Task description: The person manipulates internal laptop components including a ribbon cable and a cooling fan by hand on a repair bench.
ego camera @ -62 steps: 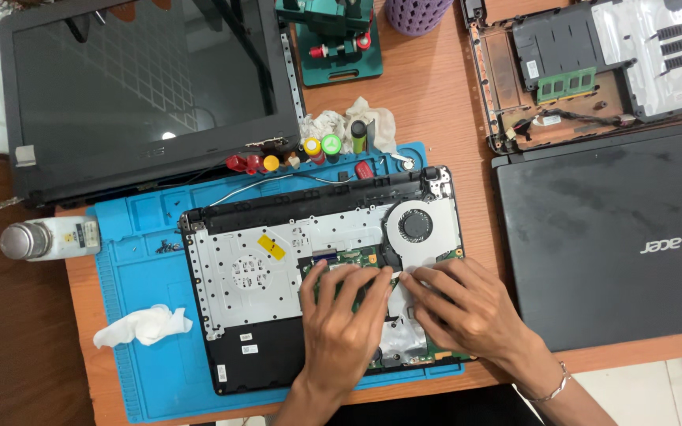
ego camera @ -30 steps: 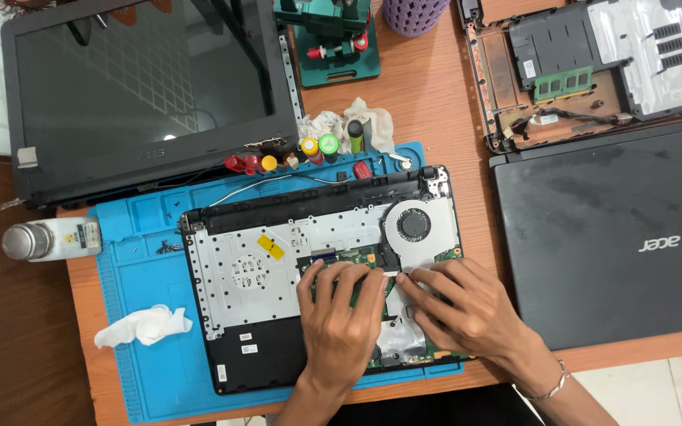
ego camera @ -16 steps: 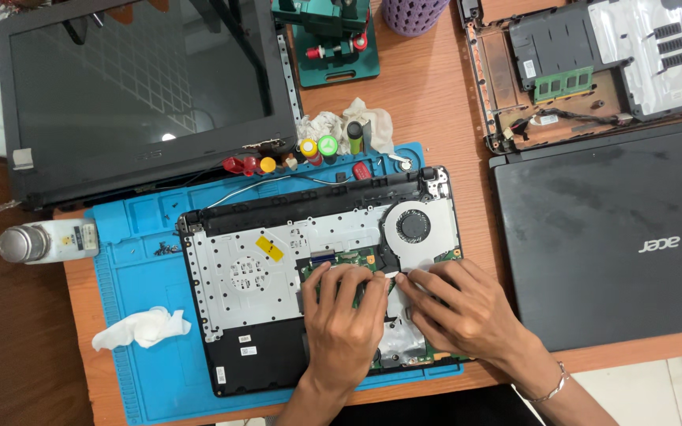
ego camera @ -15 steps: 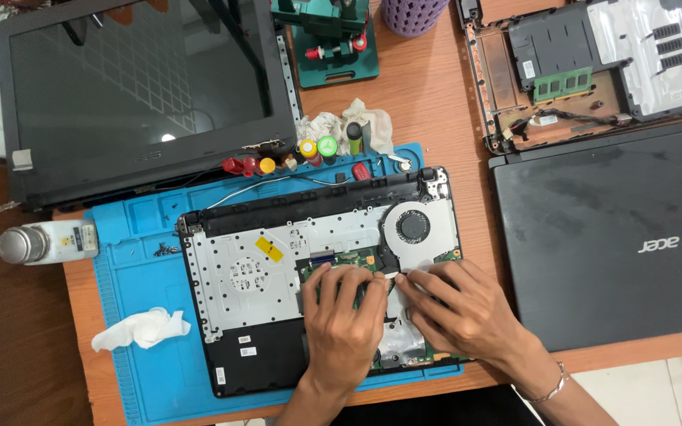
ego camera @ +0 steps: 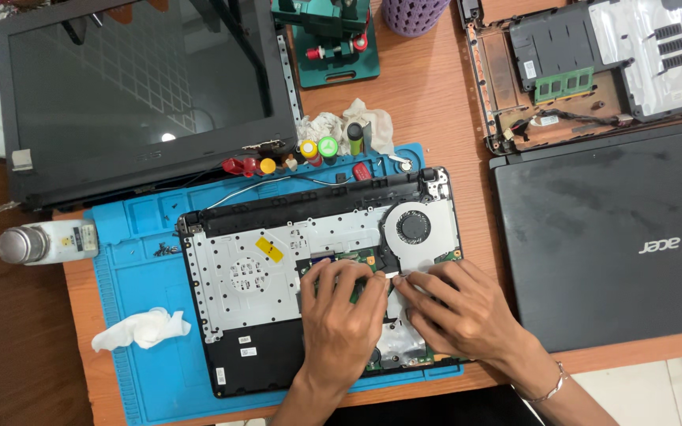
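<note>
Both hands press down on the opened laptop base (ego camera: 278,292), which lies on the blue mat (ego camera: 132,371) at the table's near edge. The left hand (ego camera: 341,319) lies flat, fingers spread and bent, tips on the green board (ego camera: 361,258) near the middle of the base; it grips nothing that can be seen. The right hand (ego camera: 455,308) sits just beside it, fingertips pinched at a small white strip (ego camera: 392,275) by the left index tip, below the round fan (ego camera: 414,226); whether it truly grasps the strip cannot be told. A crumpled tissue (ego camera: 140,329) lies on the mat to the left, and a white bottle (ego camera: 45,243) lies on its side beyond the mat's left edge. A closed black laptop (ego camera: 609,237) rests to the right. Behind the base stands a row of coloured caps (ego camera: 294,158). Farther back lie a detached screen (ego camera: 140,95) at left, a green jig (ego camera: 333,39) in the middle, and another stripped chassis (ego camera: 593,63) at right.
</note>
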